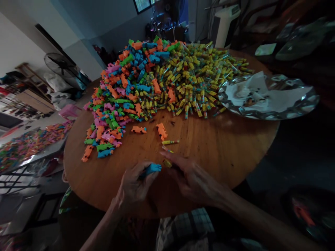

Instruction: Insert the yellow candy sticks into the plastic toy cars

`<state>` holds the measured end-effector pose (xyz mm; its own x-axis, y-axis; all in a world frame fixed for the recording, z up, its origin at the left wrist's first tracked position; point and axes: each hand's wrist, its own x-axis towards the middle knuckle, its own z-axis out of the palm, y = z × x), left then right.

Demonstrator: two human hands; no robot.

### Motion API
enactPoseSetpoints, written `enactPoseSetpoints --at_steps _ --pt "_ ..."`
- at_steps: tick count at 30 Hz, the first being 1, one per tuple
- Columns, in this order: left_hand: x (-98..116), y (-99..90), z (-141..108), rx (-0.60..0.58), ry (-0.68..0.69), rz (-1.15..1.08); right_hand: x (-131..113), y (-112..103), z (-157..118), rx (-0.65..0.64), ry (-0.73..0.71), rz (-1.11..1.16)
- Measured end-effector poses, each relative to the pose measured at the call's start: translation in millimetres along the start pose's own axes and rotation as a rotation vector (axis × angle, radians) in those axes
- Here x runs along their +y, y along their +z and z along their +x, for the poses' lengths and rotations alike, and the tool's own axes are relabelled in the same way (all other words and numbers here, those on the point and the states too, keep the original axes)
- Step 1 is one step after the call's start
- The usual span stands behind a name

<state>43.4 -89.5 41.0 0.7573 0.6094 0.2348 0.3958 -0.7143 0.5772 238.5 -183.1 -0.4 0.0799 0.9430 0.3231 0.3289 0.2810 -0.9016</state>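
Note:
My left hand (136, 183) is closed round a blue toy car (153, 168) near the table's front edge. Just to its right, my right hand (190, 176) has its index finger stretched toward a small candy tube (167, 149). A yellow piece (166, 163) shows at the fingers of my right hand, and its far end is hidden. Another yellow tube (170, 142) lies a little farther off. Two orange toy cars, one (162, 131) near the tubes and one (139, 129) to the left, rest on the wood.
On the round wooden table (209, 143) are a heap of colourful toy cars (127, 83) at left and a heap of yellow tubes (193, 76) behind. A silver tray (293, 111) with white paper overhangs the right edge. More toys (34, 141) cover a surface at far left.

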Motion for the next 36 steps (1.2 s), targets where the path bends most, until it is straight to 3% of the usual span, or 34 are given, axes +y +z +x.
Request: enactPoseSetpoints --at_steps 4,9,14,18,26,36 --pt "1 -6.2 3 0.006 0.16 0.048 -4 -4 -2 -0.052 -0.065 0.081" --pt "-1 -12.5 4 -0.062 0.31 0.133 -12 -18 3 -0.108 -0.083 -0.058" --pt "-5 -13.0 3 -0.14 0.321 0.164 -11 -24 9 -0.211 -0.154 -0.145" --pt "7 -15.0 4 -0.18 0.405 0.213 -9 -22 7 -0.218 -0.2 -0.247" --pt "32 -12.9 -1 -0.127 0.223 0.312 -7 -17 -4 -0.23 -0.225 -0.251" --pt "36 -7.3 17 -0.196 0.328 0.167 -2 -5 -17 -0.182 -0.12 -0.13"
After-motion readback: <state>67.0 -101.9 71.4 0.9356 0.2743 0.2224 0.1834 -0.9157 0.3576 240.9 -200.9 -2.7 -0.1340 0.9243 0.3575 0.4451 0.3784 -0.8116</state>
